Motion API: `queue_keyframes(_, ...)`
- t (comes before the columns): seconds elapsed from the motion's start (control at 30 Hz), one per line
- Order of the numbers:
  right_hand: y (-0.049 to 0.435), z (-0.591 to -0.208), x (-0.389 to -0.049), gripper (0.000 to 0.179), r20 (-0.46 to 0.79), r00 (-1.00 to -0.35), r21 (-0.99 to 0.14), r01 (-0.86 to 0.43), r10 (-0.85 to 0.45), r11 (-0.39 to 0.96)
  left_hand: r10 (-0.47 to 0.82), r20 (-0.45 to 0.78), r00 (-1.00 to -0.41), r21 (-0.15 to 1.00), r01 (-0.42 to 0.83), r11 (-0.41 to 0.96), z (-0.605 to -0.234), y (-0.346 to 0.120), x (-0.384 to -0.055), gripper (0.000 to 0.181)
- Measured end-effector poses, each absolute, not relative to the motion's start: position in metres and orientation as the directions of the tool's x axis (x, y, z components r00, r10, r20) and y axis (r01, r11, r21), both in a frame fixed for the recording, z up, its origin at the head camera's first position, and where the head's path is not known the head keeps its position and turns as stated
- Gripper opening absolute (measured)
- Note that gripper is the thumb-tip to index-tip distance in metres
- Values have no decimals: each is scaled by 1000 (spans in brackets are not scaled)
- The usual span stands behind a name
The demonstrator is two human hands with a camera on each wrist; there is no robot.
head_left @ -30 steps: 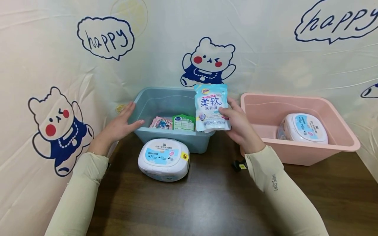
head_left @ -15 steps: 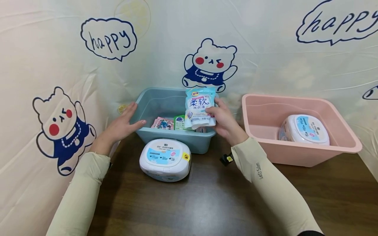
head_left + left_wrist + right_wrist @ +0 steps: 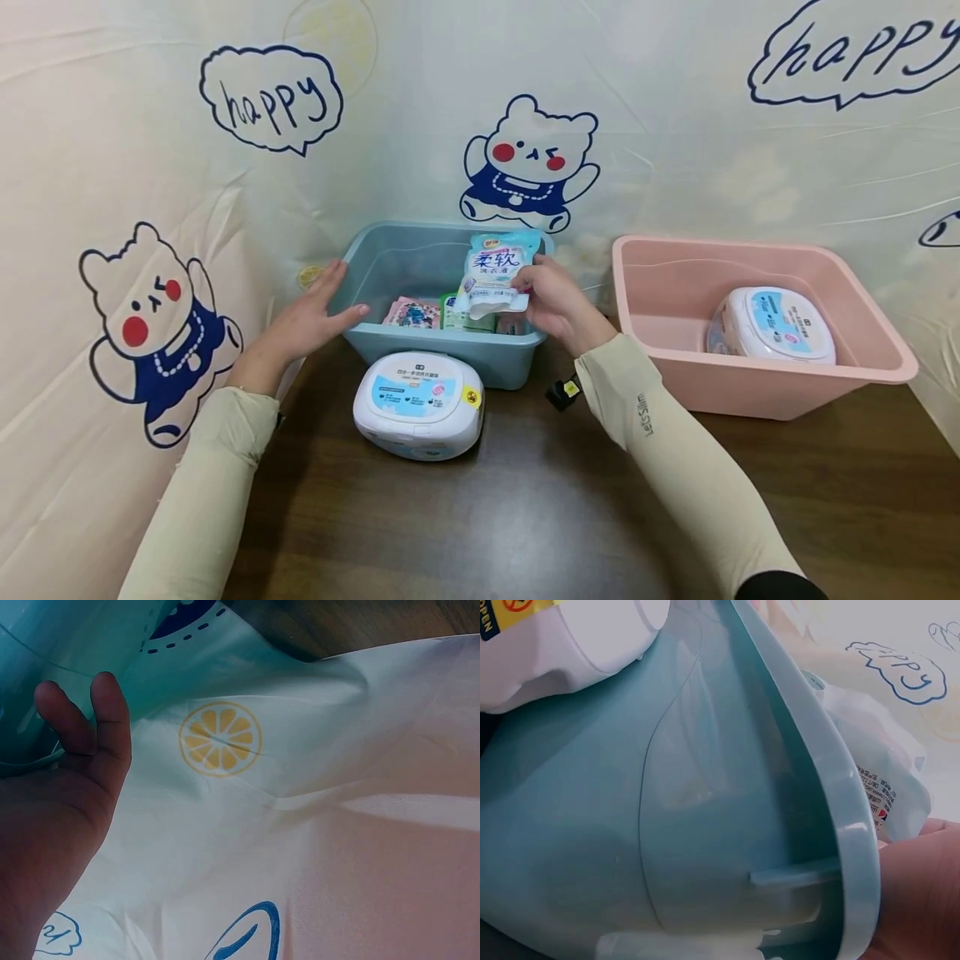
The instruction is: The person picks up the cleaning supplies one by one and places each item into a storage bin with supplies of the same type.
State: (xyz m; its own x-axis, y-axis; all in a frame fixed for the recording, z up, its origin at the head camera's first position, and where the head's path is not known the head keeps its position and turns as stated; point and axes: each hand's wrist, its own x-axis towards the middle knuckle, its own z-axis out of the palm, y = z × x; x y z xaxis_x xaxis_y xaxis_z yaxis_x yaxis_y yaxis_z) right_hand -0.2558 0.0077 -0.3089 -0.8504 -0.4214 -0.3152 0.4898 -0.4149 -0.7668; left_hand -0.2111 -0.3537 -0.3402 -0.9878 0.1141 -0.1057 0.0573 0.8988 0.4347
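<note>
The right grip (image 3: 558,304) pinches the laundry-liquid pouch (image 3: 491,268) by its right side — the pouch tilts over the blue bin (image 3: 495,362). Fingers straight, the left grip (image 3: 300,323) is loose — beside the bin's left rim.

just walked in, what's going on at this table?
A person's right hand holds a light-blue pouch, tilted, over the blue bin, where a pink packet and a green packet lie. The left hand is at the bin's left rim. One white tub stands in front; another is in the pink bin.
</note>
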Motion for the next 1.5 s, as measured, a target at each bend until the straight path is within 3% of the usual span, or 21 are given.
queue_keyframes(0.43,9,-313,-266,70,-345,-802,-658,577,-488,-484,112,-103,-988,432,57,900,-341,-354,-210,98)
queue_keyframes(1.1,8,-315,-266,91,-319,-818,-728,535,-479,-429,94,-117,-989,458,31,889,-340,-353,-211,97)
queue_keyframes(1.5,13,-308,-264,87,-338,-837,-794,499,-431,-348,74,-132,-989,454,6,891,-338,-350,-209,96)
